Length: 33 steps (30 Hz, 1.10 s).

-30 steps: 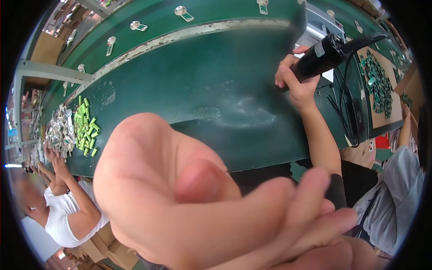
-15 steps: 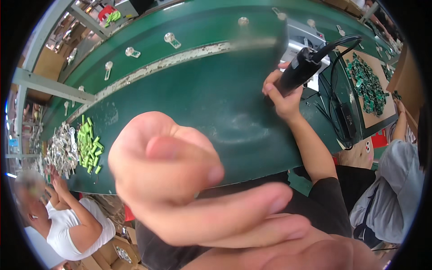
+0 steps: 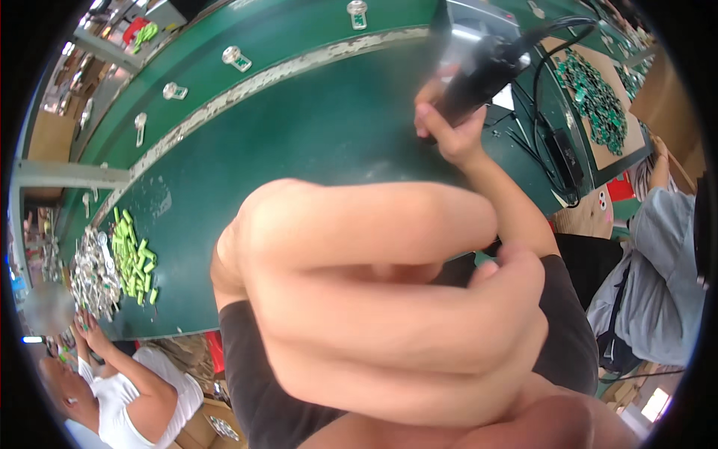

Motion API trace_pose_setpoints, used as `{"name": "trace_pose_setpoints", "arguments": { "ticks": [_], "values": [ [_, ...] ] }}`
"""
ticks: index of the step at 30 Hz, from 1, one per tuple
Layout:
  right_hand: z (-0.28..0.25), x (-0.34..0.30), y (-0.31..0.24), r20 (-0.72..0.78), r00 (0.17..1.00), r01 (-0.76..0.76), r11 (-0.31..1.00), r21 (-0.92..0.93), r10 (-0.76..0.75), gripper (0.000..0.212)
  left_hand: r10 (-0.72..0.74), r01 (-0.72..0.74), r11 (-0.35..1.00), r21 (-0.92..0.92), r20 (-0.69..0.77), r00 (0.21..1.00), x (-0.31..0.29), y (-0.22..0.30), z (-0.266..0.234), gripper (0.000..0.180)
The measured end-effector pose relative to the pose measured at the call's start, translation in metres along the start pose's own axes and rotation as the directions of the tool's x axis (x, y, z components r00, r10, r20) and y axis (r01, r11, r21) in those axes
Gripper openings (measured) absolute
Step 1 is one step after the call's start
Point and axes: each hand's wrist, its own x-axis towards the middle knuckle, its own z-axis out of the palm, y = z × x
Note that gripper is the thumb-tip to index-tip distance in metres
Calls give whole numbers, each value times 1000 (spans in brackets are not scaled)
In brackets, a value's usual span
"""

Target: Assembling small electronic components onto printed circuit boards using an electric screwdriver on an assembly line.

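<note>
My left hand (image 3: 381, 314) fills the foreground, large and blurred, its fingers bent loosely and lying towards the right. A gap parts the upper finger from the lower ones, and I see nothing held there. Farther back on the right, my right hand (image 3: 462, 142) wraps around a black cylindrical electric screwdriver (image 3: 479, 81) with a thick black cable (image 3: 572, 26) at its upper end. The screwdriver leans over the green bench, and its tip is hidden. Behind it stands a silver metal box (image 3: 460, 34), partly covered by the tool and the hand.
Lime-green cylinders (image 3: 134, 262) and silvery-white parts (image 3: 91, 273) lie heaped at the left, by a co-worker in white (image 3: 149, 389). White parts (image 3: 237, 58) dot the strip beyond a worn ledge (image 3: 299, 63). Green circuit boards (image 3: 598, 101) and a black adapter (image 3: 562, 157) lie right, near another person.
My left hand has turned over, its lower fingers curling in while the upper one straightens. The right hand keeps its grip on the screwdriver. The whole scene has shifted a little up and left.
</note>
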Motion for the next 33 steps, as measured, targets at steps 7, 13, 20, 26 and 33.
{"name": "trace_pose_setpoints", "arguments": {
  "ticks": [7, 13, 20, 26, 33],
  "values": [
    [-10, -6, 14, -78, 996, 47, 998, 30, -44, 50, 38, -39, 997, -60, -10, 999, -9, -1, 12, 21],
    [-7, 1, 12, 13, 997, 79, 997, -20, -79, 45, 87, -88, 995, -37, -28, 996, -6, 2, 20, 17],
    [-8, -7, 11, -114, 993, 44, 999, 17, -42, 49, 147, -136, 985, 105, -104, 984, -12, -126, 50, 9],
    [12, 1, 10, -98, 990, 91, 993, -77, -98, 52, -279, 213, 856, 471, 73, 957, -108, -265, 104, 22],
    [-1, 2, 6, -85, 993, 70, 984, -163, -85, 47, -583, 468, 798, 380, 295, 757, -170, -308, 120, 23]
  ]
}}
